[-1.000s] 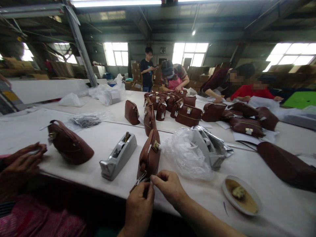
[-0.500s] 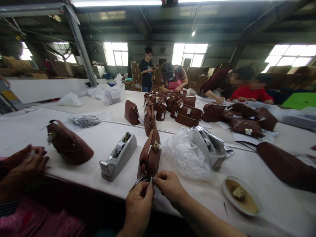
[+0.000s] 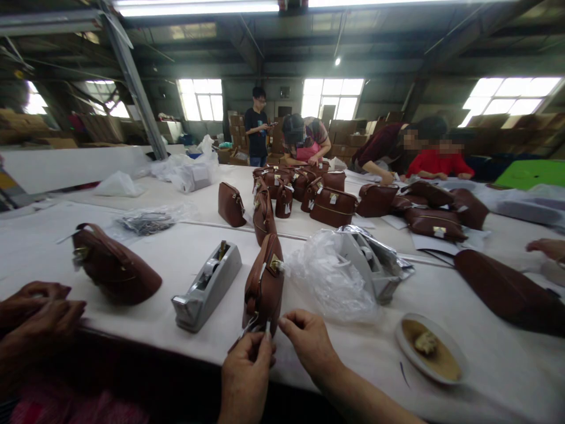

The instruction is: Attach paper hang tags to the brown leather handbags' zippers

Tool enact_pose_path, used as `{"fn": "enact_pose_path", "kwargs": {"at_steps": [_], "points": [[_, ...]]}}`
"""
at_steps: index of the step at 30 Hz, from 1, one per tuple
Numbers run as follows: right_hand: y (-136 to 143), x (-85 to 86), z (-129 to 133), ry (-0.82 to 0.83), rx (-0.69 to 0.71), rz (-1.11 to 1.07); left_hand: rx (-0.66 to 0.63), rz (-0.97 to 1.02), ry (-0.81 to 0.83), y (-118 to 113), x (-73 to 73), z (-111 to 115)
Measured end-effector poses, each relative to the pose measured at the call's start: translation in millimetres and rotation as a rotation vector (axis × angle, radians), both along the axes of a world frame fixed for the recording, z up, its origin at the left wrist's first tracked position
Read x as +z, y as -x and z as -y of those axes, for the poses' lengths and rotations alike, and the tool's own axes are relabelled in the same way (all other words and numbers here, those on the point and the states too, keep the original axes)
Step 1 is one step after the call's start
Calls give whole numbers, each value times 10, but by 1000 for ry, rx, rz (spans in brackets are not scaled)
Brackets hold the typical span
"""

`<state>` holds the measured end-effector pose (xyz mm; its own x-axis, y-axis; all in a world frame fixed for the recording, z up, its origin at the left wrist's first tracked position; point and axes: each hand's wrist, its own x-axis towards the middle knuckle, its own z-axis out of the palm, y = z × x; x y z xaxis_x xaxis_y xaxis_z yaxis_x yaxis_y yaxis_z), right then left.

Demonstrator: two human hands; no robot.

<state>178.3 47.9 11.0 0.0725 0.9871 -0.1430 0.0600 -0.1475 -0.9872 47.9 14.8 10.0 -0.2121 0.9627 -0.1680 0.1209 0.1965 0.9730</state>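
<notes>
Brown handbag (image 3: 263,285) upright near surface (image 3: 371,344) edge, straight ahead of the wearer. Step in hand, as I judge it: fine fingertip work at the bag's near end. Left hand (image 3: 246,371): thumb and fingers pinching a small pale piece (image 3: 268,327) by the bag, thin cords beside it. Right hand (image 3: 311,344): just to the right, thumb and forefinger curled close; whether anything lies between them, cannot tell. Next move seems to call for a steady left pinch and precise right fingertips, bag kept from tipping. Containers: shallow dish (image 3: 454,348) at right, tan layer inside plus pale lump (image 3: 426,343); clear packet (image 3: 179,213) back left, silvery strips with it; grey tape dispenser (image 3: 207,288) left of bag, roll seated inside. Bag's own contents: not visible
</notes>
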Motion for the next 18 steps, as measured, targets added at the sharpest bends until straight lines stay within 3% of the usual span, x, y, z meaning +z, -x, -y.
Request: {"fn": "enact_pose_path", "kwargs": {"at_steps": [4, 9, 12, 18], "points": [[104, 112, -26, 28, 131, -32, -11, -62, -44, -10, -10, -13], [160, -41, -84, 288, 185, -367, -138, -124, -93, 68, 37, 24], [105, -108, -85, 281, 211, -413, -203, -165, -82, 225, 78, 86], [-78, -161, -54, -39, 60, 138, 296, -215, -205, 591, 53, 90]]}}
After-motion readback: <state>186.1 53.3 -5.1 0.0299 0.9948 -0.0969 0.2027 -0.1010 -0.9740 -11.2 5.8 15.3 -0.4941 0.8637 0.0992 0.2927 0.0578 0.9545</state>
